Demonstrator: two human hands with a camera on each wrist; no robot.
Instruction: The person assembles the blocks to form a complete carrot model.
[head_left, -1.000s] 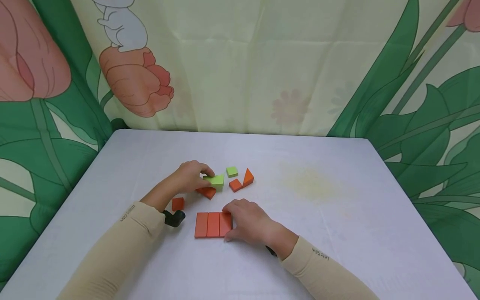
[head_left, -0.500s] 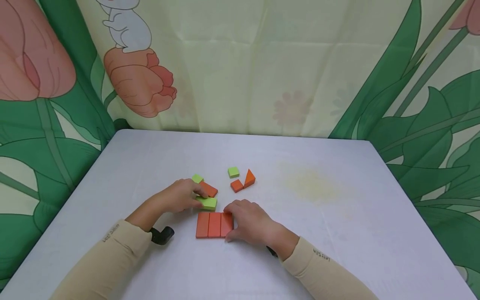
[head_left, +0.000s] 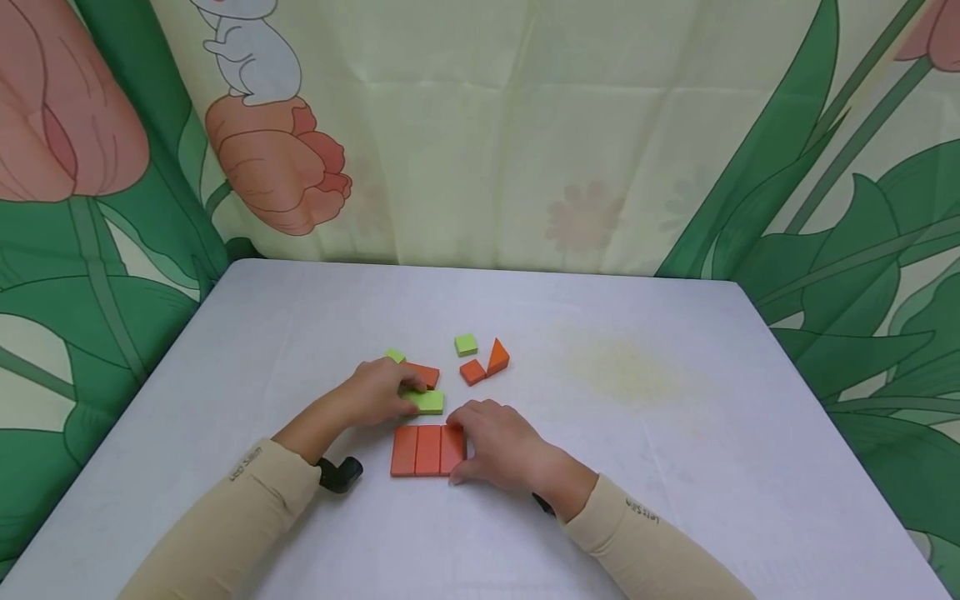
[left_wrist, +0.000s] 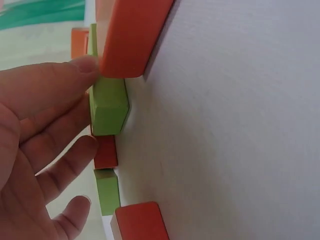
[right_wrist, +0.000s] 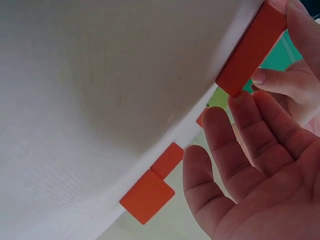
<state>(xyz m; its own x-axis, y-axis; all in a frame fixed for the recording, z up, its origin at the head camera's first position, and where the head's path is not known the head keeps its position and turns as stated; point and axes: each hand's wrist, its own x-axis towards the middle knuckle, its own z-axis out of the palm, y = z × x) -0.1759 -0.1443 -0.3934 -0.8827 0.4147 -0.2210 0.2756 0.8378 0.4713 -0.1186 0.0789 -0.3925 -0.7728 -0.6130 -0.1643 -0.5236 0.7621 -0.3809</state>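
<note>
My left hand (head_left: 375, 392) pinches a green rectangular block (head_left: 430, 403) between thumb and fingers, just behind a row of flat red blocks (head_left: 416, 451) laid side by side. In the left wrist view the thumb rests on this green block (left_wrist: 111, 112). My right hand (head_left: 498, 442) holds the right end of the row, thumb at the near end and fingers at the far end of the last red block (head_left: 452, 451). The right wrist view has that red block (right_wrist: 252, 50) between thumb and fingertips. Touching or close behind the pinched block lies another red block (head_left: 426, 375), partly covered by the left fingers.
Farther back are a small green block (head_left: 466, 344), a small red block (head_left: 472, 372) and an orange triangular block (head_left: 498, 357). Another green block (head_left: 394, 355) peeks out behind the left hand. A red block (left_wrist: 142, 222) shows low in the left wrist view. White cloth (head_left: 675, 467) covers the table.
The left hand has brought the green block toward me, behind the red row, then shifted it slightly right. The red block behind it has turned a little. The right hand stays put.
</note>
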